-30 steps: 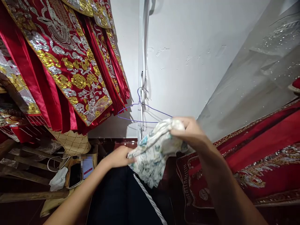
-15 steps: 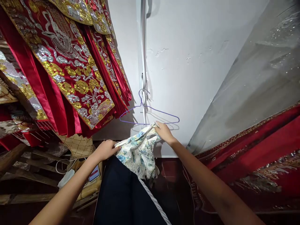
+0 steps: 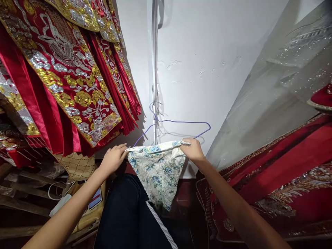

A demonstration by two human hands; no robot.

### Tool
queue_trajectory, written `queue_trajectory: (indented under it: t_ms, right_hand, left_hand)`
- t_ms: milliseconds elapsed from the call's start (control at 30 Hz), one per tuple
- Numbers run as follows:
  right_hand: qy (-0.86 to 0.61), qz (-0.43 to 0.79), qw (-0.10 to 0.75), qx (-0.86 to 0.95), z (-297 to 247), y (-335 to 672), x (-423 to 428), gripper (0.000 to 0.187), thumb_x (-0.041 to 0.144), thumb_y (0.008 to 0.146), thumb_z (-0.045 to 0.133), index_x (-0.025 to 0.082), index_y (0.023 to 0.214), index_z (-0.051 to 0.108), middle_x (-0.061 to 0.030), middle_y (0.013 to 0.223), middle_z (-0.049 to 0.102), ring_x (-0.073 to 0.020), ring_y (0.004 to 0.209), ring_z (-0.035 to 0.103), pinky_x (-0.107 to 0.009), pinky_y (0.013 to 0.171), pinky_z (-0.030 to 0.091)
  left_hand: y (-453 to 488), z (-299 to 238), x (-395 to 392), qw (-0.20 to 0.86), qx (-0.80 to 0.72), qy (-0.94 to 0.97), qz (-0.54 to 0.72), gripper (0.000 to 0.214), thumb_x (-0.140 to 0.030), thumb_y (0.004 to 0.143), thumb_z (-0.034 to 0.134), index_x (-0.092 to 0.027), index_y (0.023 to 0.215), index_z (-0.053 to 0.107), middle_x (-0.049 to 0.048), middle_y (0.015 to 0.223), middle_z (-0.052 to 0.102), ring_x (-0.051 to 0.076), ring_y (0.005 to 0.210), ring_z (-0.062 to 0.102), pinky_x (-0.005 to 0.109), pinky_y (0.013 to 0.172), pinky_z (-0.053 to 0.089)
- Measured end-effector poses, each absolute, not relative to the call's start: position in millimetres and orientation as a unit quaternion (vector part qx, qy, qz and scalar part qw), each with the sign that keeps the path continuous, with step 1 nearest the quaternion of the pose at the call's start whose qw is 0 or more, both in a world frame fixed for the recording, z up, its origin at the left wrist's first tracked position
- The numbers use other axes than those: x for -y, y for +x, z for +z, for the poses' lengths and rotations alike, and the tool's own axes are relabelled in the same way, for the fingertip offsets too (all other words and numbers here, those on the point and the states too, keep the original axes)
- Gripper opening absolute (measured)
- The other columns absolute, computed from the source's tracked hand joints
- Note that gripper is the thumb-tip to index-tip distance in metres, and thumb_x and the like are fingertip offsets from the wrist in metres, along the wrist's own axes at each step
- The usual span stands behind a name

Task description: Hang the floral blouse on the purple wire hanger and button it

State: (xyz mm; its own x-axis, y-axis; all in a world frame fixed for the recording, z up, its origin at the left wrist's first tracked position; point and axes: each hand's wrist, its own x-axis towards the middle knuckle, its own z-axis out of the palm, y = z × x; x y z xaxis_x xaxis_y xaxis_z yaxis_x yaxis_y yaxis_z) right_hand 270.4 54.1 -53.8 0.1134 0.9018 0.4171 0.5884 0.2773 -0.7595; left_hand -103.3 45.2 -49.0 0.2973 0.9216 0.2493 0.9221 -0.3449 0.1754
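Note:
A small white garment with a blue floral print (image 3: 158, 171) hangs stretched between my hands, its top edge pulled flat. My left hand (image 3: 112, 159) pinches the left end of that edge. My right hand (image 3: 193, 150) grips the right end, fingers closed. A purple wire hanger (image 3: 172, 122) hangs from a hook on the white wall just behind and above the garment. The hanger's lower bar lies hidden behind the cloth, and its right tip sits close to my right hand.
Red robes with gold and silver embroidery (image 3: 70, 76) hang at the left. More red embroidered cloth (image 3: 285, 173) and a sheer sequinned veil (image 3: 272, 90) fill the right. A phone (image 3: 95, 200) lies on a low wooden shelf at the lower left. My dark trousers (image 3: 129, 214) are below.
The garment was bunched between my hands; both hands have moved apart and up, spreading its top edge flat just under the hanger. The hanger has tilted, its right end now higher.

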Motion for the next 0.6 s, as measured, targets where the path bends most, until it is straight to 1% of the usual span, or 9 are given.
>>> queue_trajectory:
  t_ms: [67, 100, 167, 233, 333, 400, 467, 533, 600]
  right_hand:
    - [-0.569, 0.173, 0.473, 0.649, -53, 269, -52, 0.024, 0.028, 0.069, 0.053, 0.021, 0.052, 0.037, 0.0043, 0.053, 0.031, -0.0105, 0.055, 0.032, -0.025, 0.050, 0.021]
    - [-0.567, 0.174, 0.476, 0.650, -53, 267, -51, 0.026, 0.029, 0.069, 0.054, 0.021, 0.052, 0.035, 0.0045, 0.053, 0.029, -0.0103, 0.055, 0.032, -0.025, 0.050, 0.020]
    - [-0.569, 0.174, 0.482, 0.643, -53, 265, -50, 0.029, 0.030, 0.068, 0.055, 0.022, 0.052, 0.032, 0.0049, 0.053, 0.027, -0.0099, 0.055, 0.030, -0.025, 0.049, 0.019]
    - [-0.577, 0.178, 0.485, 0.632, -53, 264, -51, 0.029, 0.029, 0.067, 0.055, 0.023, 0.052, 0.030, 0.0051, 0.054, 0.025, -0.0095, 0.055, 0.028, -0.025, 0.050, 0.019]
    - [-0.586, 0.183, 0.481, 0.626, -53, 266, -52, 0.028, 0.027, 0.065, 0.054, 0.023, 0.052, 0.029, 0.0051, 0.055, 0.023, -0.0092, 0.055, 0.027, -0.025, 0.050, 0.018]
    - [-0.588, 0.187, 0.478, 0.625, -54, 266, -52, 0.027, 0.027, 0.064, 0.054, 0.023, 0.052, 0.030, 0.0051, 0.055, 0.023, -0.0092, 0.055, 0.027, -0.025, 0.050, 0.017]
    - [-0.591, 0.191, 0.477, 0.622, -54, 264, -51, 0.028, 0.026, 0.065, 0.054, 0.023, 0.052, 0.029, 0.0051, 0.055, 0.022, -0.0092, 0.055, 0.026, -0.025, 0.049, 0.017]
    - [-0.596, 0.189, 0.476, 0.618, -54, 262, -50, 0.030, 0.027, 0.065, 0.055, 0.023, 0.053, 0.028, 0.0051, 0.056, 0.021, -0.0090, 0.056, 0.024, -0.026, 0.049, 0.016]
    - [-0.600, 0.182, 0.474, 0.618, -53, 261, -48, 0.030, 0.027, 0.066, 0.055, 0.023, 0.053, 0.028, 0.0048, 0.057, 0.022, -0.0091, 0.056, 0.024, -0.025, 0.049, 0.017]
  left_hand:
    - [-100, -46, -41, -0.023, 0.566, -0.806, -0.172, 0.039, -0.043, 0.101, 0.033, -0.023, 0.098, 0.067, 0.0093, 0.108, 0.073, 0.027, 0.097, 0.065, 0.034, 0.078, 0.044]
    - [-98, -45, -40, -0.037, 0.566, -0.803, -0.185, 0.043, -0.045, 0.102, 0.030, -0.022, 0.091, 0.066, 0.0083, 0.094, 0.074, 0.025, 0.087, 0.066, 0.031, 0.073, 0.042]
    - [-96, -42, -38, -0.046, 0.574, -0.788, -0.218, 0.050, -0.047, 0.103, 0.026, -0.021, 0.076, 0.060, 0.0064, 0.076, 0.068, 0.022, 0.072, 0.063, 0.029, 0.065, 0.038]
    - [-96, -39, -38, -0.035, 0.579, -0.778, -0.241, 0.051, -0.049, 0.102, 0.028, -0.021, 0.067, 0.053, 0.0049, 0.067, 0.062, 0.021, 0.064, 0.058, 0.029, 0.061, 0.035]
    - [-97, -38, -39, -0.066, 0.556, -0.795, -0.234, 0.047, -0.049, 0.100, 0.035, -0.020, 0.070, 0.056, 0.0045, 0.072, 0.063, 0.020, 0.068, 0.059, 0.030, 0.065, 0.038]
    - [-95, -42, -37, -0.106, 0.537, -0.805, -0.227, 0.040, -0.051, 0.098, 0.042, -0.020, 0.083, 0.063, 0.0056, 0.085, 0.065, 0.021, 0.078, 0.062, 0.030, 0.072, 0.043]
    - [-92, -50, -35, -0.115, 0.527, -0.811, -0.226, 0.036, -0.052, 0.090, 0.056, -0.019, 0.102, 0.063, 0.0076, 0.100, 0.065, 0.025, 0.091, 0.063, 0.033, 0.080, 0.046]
    - [-89, -60, -32, -0.089, 0.522, -0.817, -0.228, 0.042, -0.045, 0.083, 0.065, -0.017, 0.114, 0.058, 0.0098, 0.107, 0.061, 0.028, 0.101, 0.060, 0.038, 0.087, 0.047]
    - [-87, -69, -30, -0.064, 0.516, -0.823, -0.229, 0.033, -0.033, 0.086, 0.060, -0.017, 0.114, 0.055, 0.0109, 0.110, 0.058, 0.029, 0.107, 0.057, 0.041, 0.092, 0.046]
